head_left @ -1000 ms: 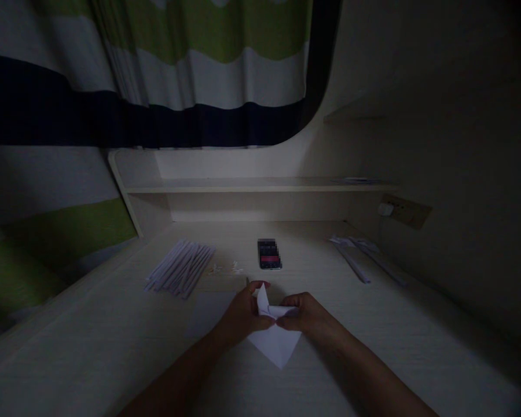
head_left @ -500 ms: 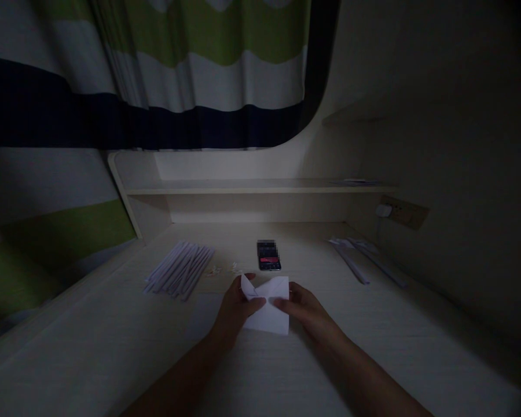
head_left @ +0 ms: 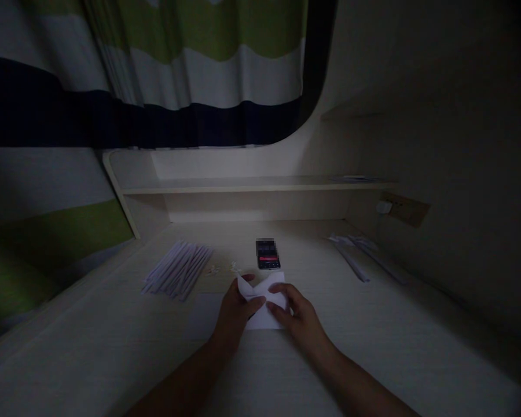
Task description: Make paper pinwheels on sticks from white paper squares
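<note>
A folded white sheet of paper point(head_left: 263, 318) is held up just above the desk, its top edge dipping in a V-shaped fold. My left hand point(head_left: 237, 310) grips its left side, thumb on the near face and fingers behind. At the right side, my right hand point(head_left: 301, 313) has its thumb and index finger apart over the near face, seemingly touching the paper. Under and beside my left hand lies another flat white sheet point(head_left: 202, 315), partly covered by it.
A bundle of rolled white paper sticks point(head_left: 178, 269) lies at the left. Small pale pieces point(head_left: 212, 270) are scattered beside it. Beyond my hands is a phone point(head_left: 268, 255) with its screen lit. More paper sticks point(head_left: 351, 263) lie at right, below a wall socket point(head_left: 406, 209). A shelf point(head_left: 252, 186) spans the back.
My right hand has shifted its fingers from behind the paper's right edge to the near face, thumb and index finger now apart. My left hand keeps its hold.
</note>
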A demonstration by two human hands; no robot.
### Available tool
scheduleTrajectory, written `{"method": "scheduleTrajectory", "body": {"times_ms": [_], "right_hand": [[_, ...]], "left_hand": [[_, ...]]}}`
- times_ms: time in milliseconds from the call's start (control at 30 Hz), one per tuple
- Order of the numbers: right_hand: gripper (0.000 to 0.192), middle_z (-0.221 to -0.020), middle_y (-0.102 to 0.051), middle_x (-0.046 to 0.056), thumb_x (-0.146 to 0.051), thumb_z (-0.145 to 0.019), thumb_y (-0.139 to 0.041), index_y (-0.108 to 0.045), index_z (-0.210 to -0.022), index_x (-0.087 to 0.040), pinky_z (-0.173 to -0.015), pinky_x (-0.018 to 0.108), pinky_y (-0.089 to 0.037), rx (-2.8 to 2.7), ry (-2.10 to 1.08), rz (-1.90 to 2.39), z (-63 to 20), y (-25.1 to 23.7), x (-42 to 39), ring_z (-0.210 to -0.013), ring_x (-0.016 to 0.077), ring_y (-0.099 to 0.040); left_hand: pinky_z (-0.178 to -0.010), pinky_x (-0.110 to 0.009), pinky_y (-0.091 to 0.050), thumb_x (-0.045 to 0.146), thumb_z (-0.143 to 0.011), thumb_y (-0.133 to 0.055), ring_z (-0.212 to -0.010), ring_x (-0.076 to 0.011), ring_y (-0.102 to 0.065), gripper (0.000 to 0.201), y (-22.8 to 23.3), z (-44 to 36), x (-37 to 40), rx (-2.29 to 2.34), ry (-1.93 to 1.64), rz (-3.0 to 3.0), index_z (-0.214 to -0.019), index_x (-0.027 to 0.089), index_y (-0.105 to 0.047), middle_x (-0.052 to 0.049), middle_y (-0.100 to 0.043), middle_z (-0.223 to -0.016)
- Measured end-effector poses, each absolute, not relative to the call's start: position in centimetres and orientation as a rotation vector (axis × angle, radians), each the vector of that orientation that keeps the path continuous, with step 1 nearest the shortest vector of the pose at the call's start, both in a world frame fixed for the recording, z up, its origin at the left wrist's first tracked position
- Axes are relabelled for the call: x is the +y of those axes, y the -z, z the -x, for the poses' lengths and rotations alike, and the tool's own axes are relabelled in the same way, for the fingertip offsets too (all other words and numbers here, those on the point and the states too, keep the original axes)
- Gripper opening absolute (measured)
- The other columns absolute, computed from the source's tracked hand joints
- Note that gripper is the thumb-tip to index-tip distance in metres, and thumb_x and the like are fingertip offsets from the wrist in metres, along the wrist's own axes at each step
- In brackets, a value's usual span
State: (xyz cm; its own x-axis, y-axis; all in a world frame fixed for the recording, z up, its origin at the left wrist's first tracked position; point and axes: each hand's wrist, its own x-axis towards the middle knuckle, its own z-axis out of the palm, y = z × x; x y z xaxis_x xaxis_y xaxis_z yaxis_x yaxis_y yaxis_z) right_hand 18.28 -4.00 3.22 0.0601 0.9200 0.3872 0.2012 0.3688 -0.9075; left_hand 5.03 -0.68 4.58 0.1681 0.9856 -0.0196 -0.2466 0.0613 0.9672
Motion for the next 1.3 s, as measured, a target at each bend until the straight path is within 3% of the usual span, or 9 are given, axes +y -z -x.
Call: {"method": "scheduleTrajectory", "body": {"times_ms": [433,633,1033,1300], "right_hand": [[0.001,-0.068,-0.052,-0.001,-0.02,-0.07,-0.052,-0.052,-0.071,-0.019,-0.059,0.025,-0.038,-1.428,-0.65,1.179,-18.55,-3.32,-3.7,-0.064,0.0153,-0.049],[0.004,-0.073,-0.052,0.001,-0.016,-0.071,-0.049,-0.052,-0.07,-0.02,-0.065,0.028,-0.039,-1.497,-0.611,1.176,-18.57,-3.69,-3.86,-0.071,0.0169,-0.051],[0.004,-0.068,-0.053,0.0,-0.016,-0.069,-0.05,-0.05,-0.07,-0.02,-0.059,0.025,-0.038,-1.534,-0.541,1.269,-18.65,-3.9,-4.08,-0.065,0.0157,-0.05],[0.007,-0.068,-0.055,0.0,-0.014,-0.067,-0.05,-0.049,-0.066,-0.02,-0.063,0.027,-0.04,-1.5,-0.547,1.241,-18.55,-3.89,-4.14,-0.067,0.0162,-0.052]], "left_hand": [[-0.054,-0.022,-0.04,0.019,-0.056,-0.067,-0.057,-0.0105,-0.052,0.044,-4.08,-5.16,-1.06,0.938,-1.121,-1.174,-0.095,0.018,-0.048,0.004,-0.056,-0.064],[-0.053,-0.022,-0.04,0.018,-0.055,-0.067,-0.057,-0.011,-0.053,0.038,-3.75,-5.1,-0.94,0.949,-1.13,-1.203,-0.09,0.017,-0.052,0.002,-0.059,-0.07],[-0.051,-0.022,-0.04,0.018,-0.055,-0.065,-0.059,-0.0125,-0.054,0.037,-4.06,-5.12,-0.9,0.983,-1.113,-1.262,-0.089,0.015,-0.053,-0.001,-0.06,-0.072],[-0.045,-0.02,-0.037,0.015,-0.054,-0.064,-0.047,-0.0097,-0.049,0.038,-4.52,-5.05,-0.9,1.057,-1.1,-1.312,-0.09,0.015,-0.052,0.005,-0.054,-0.054]]}}
